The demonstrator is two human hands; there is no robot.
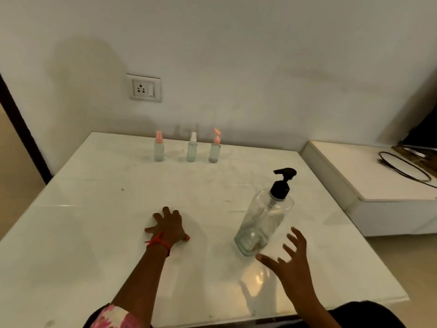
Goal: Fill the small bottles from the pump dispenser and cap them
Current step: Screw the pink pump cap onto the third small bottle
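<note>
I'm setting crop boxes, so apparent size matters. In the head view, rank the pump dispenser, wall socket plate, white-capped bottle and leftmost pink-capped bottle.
1. pump dispenser: largest, though nearest the camera.
2. wall socket plate.
3. white-capped bottle and leftmost pink-capped bottle: alike, not ranked.

Three bottles stand in a row near the far edge of the worktop [94, 209]: left bottle [159, 147], middle bottle [192, 149], right bottle [214, 149]. The dispenser [264, 216] stands nearer the near edge, toward the right. The left hand [169, 227] rests on the worktop left of it. The right hand [289, 263] is just beside its bottom.
</note>
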